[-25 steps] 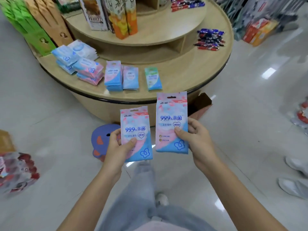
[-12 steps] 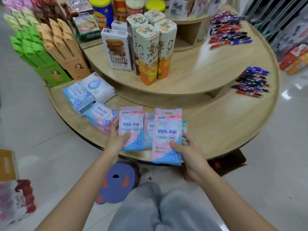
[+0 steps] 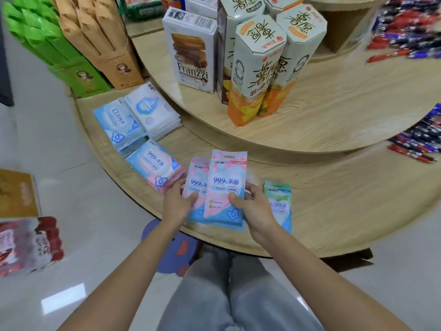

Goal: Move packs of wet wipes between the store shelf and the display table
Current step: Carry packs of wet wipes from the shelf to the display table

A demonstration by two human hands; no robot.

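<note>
Left grip (image 3: 177,204): clenched on the left pack (image 3: 196,185), thumb across its lower front face, fingers out of sight behind.
Right grip (image 3: 255,209): clenched on the right pack (image 3: 226,185) in the same way.
Pack position: both are held over the front edge of the desk (image 3: 334,211), lower tier. The right pack overlaps the left pack's right edge. Contact with the desk cannot be told.
Handling (judged): light, flat, soft pouches. The glossy film is likely slippery, so pinch the lower half firmly — thumb in front, fingers behind.
Materials: printed pink-and-blue film, rectangular, sealed band along the top.
Neighbours: a green pack (image 3: 279,201) lies flat just right of the right grip. A pink-blue stack (image 3: 155,168) sits to the left, with pale stacks (image 3: 133,118) beyond it toward the left edge.
Desk: round, wood-grain, dark rim. The upper tier (image 3: 334,103) carries tall cardboard cartons (image 3: 257,68).
</note>
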